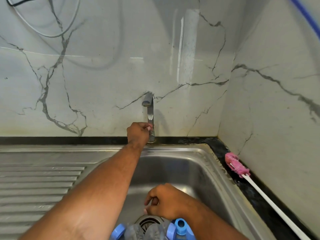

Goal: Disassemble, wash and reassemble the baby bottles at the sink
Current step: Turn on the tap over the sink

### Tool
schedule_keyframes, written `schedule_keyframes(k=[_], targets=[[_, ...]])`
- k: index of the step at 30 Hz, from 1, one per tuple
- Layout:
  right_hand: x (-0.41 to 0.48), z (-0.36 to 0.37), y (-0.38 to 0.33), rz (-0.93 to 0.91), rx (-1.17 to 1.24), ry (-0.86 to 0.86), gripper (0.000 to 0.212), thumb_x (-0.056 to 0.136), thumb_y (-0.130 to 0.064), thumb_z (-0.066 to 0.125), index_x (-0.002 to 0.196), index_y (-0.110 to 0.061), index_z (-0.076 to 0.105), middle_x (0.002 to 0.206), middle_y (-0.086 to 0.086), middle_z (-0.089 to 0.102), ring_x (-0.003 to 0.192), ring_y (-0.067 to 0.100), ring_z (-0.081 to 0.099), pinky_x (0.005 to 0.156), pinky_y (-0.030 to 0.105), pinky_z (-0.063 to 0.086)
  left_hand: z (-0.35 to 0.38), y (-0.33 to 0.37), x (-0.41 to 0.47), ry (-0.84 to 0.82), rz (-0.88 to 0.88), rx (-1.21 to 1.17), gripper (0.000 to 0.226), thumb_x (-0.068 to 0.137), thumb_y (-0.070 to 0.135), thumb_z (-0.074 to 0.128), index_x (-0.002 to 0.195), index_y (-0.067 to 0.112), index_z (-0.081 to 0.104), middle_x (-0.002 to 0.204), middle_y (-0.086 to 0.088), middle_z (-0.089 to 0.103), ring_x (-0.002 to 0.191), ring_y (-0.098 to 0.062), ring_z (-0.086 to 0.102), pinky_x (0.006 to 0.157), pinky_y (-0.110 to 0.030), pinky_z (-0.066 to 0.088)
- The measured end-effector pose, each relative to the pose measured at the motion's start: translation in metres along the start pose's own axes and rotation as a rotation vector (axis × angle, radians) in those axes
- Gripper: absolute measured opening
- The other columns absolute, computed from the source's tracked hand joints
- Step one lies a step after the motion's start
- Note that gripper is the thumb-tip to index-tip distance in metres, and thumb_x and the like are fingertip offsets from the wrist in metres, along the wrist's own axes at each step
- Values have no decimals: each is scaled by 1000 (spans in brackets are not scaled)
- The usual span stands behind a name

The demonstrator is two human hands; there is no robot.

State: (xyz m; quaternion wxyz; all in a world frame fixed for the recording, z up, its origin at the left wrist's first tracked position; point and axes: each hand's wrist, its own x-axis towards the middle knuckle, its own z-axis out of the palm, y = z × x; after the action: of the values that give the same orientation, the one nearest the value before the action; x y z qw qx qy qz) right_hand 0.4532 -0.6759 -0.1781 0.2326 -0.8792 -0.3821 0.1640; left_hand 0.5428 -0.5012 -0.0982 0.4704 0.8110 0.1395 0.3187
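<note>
While outstretched, left hand [137,131] on tap [150,116].

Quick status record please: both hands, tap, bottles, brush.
left hand: grips the tap low on its stem
right hand: above the drain in the sink, fingers curled; anything held is hidden
water: no stream visible
baby bottles: in the sink at the frame's near edge, blue parts showing, partly cut off
brush: pink head, white handle, lying on the counter right of the sink
</note>
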Motion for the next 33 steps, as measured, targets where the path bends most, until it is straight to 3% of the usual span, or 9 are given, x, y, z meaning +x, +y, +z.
schedule_keyframes(k=[2, 5, 8, 11, 14, 25, 33], targets=[[0, -1, 0, 8, 6, -10, 33, 88, -43, 73, 114, -23, 73, 93, -8, 67, 95, 15, 69, 88, 31, 56, 0, -2, 0, 14, 3, -9, 17, 96, 10, 68, 110, 10, 78, 109, -5, 77, 86, -7, 66, 62, 2, 45], [0, 0, -1, 5, 13, -15, 34, 88, -42, 73, 115, -22, 73, 95, -4, 70, 95, 16, 69, 87, 31, 56, 0, -2, 2, 13, -24, -25, 16, 96, 11, 69, 109, 10, 78, 107, -5, 77, 82, -9, 67, 65, -3, 50], [0, 0, -1, 14, 19, -11, 34, 88, -42, 74, 115, -22, 73, 95, -3, 70, 95, 16, 69, 86, 30, 55, 0, -2, 2, 4, -26, -49, 16, 95, 10, 68, 108, 7, 78, 102, -5, 75, 73, -6, 66, 57, -4, 50], [-1, 0, 0, 17, 32, -14, 33, 89, -42, 73, 115, -21, 73, 94, -5, 69, 96, 16, 69, 84, 28, 54, 1, -4, 1, 3, -28, -86, 16, 95, 10, 68, 107, 7, 78, 105, -7, 76, 88, -17, 73, 76, -21, 61], [-1, 1, 0, 19, 46, -25, 33, 89, -42, 73, 115, -21, 72, 92, -9, 67, 95, 16, 70, 82, 27, 53, 2, -5, 2, -1, -50, -131, 15, 94, 11, 70, 106, 8, 79, 106, -8, 77, 97, -22, 73, 89, -38, 61], [-1, 1, 0, 33, 48, -51, 33, 89, -43, 74, 115, -22, 73, 91, -8, 68, 94, 16, 70, 86, 30, 56, 3, -10, 6, -13, -142, -258, 13, 92, 11, 73, 103, 11, 79, 99, -5, 78, 91, -17, 74, 84, -38, 63], [-3, -1, -3, 26, 36, -59, 33, 91, -40, 72, 118, -21, 72, 103, 0, 73, 98, 16, 70, 89, 31, 56, 3, -11, 7, -11, -164, -263, 14, 91, 15, 75, 103, 12, 80, 97, -3, 78, 91, -17, 73, 87, -41, 62]])
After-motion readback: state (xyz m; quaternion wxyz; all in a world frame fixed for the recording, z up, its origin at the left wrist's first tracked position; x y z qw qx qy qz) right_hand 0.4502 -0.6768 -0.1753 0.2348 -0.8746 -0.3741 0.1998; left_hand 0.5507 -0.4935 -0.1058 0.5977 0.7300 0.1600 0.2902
